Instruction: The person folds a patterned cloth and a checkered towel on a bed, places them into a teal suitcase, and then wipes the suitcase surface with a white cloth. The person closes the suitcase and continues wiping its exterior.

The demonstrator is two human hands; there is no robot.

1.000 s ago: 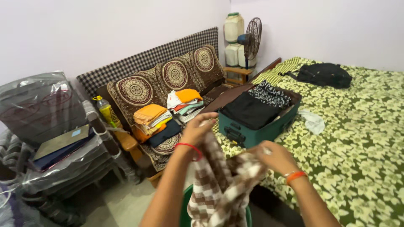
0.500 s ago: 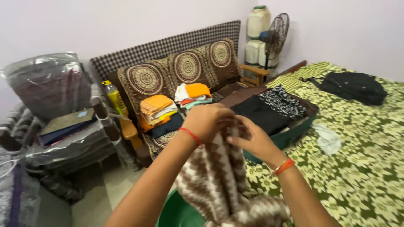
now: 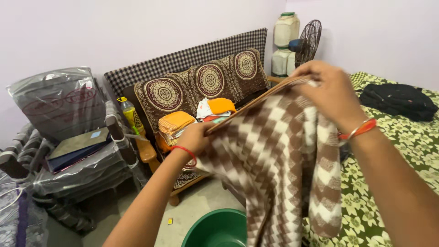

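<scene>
Got the cloth (image 3: 279, 155) stretched out now. Half a second back both my hands were bunched together on it, low over the basin (image 3: 219, 228). Now my left hand (image 3: 194, 137) pinches one top corner down by the sofa (image 3: 201, 82), and my right hand (image 3: 331, 93) pinches the other corner up high over the bed (image 3: 402, 151) edge. The brown checks hang down in front of me, hiding the suitcase I could see before.

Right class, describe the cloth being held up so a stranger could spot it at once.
Start at the patterned sofa by the wall; in front of it the left hand and right hand stretch the checked cloth above a green tub. Unlike the orange folded clothes behind, it is brown-and-cream.
</scene>
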